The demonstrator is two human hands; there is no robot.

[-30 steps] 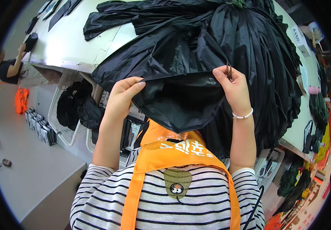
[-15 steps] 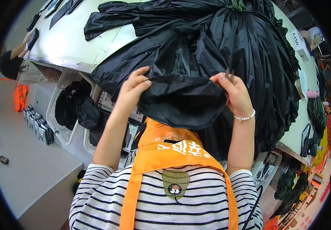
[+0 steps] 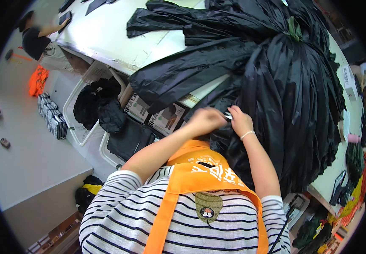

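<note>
A large heap of shiny black fabric (image 3: 284, 84) lies spread over a white worktable (image 3: 106, 29) and hangs down over its near edge. My left hand (image 3: 204, 120) and my right hand (image 3: 239, 120) are close together at the hanging edge of the fabric, fingers pinched. Between them sits a small light-coloured object (image 3: 228, 116), too small to tell what it is. A bead bracelet is on my right wrist. I wear a striped shirt and an orange apron (image 3: 191, 186).
Under the table stand white wire baskets (image 3: 85, 89) holding dark cloth (image 3: 100, 108), with boxes beside them. Another person (image 3: 39, 38) works at the table's far left end. Orange cloth (image 3: 37, 80) and small items lie on the grey floor. Cluttered shelves line the right edge.
Both hands held a black fabric piece stretched open in front of me. They have since lowered it and come together at the fabric's edge.
</note>
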